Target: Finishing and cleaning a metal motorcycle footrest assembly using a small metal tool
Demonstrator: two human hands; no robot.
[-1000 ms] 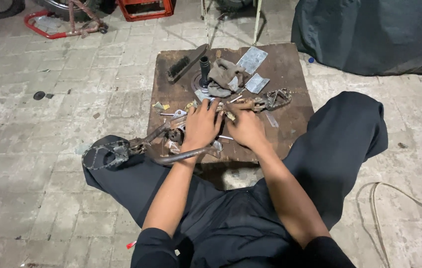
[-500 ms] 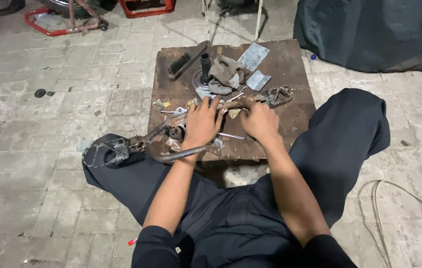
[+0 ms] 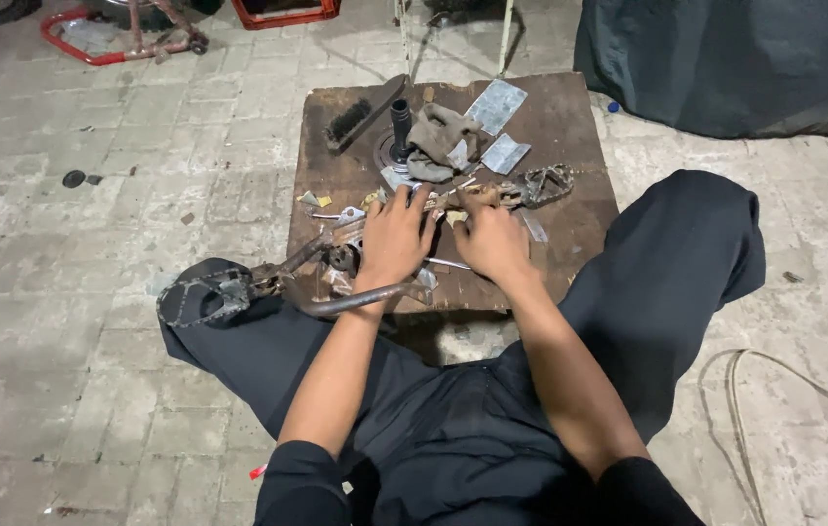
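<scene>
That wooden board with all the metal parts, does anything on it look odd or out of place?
Yes. The footrest assembly overhangs the board on the left, its pedal above the person's knee. Scraps lie scattered around both hands.

Both forearms are extended forward and converge, with the sleeves ending above the elbows. The left hand (image 3: pixel 395 237) is laid palm-down with fingers spread and pointed forward. The right hand (image 3: pixel 494 244) is held just beside it, knuckles up, fingers curled downward.

left hand (image 3: pixel 396 239): slid slightly right along the footpeg bar (image 3: pixel 336 263).
right hand (image 3: pixel 494 244): drew nearer, off the far footpeg (image 3: pixel 543 185).
</scene>
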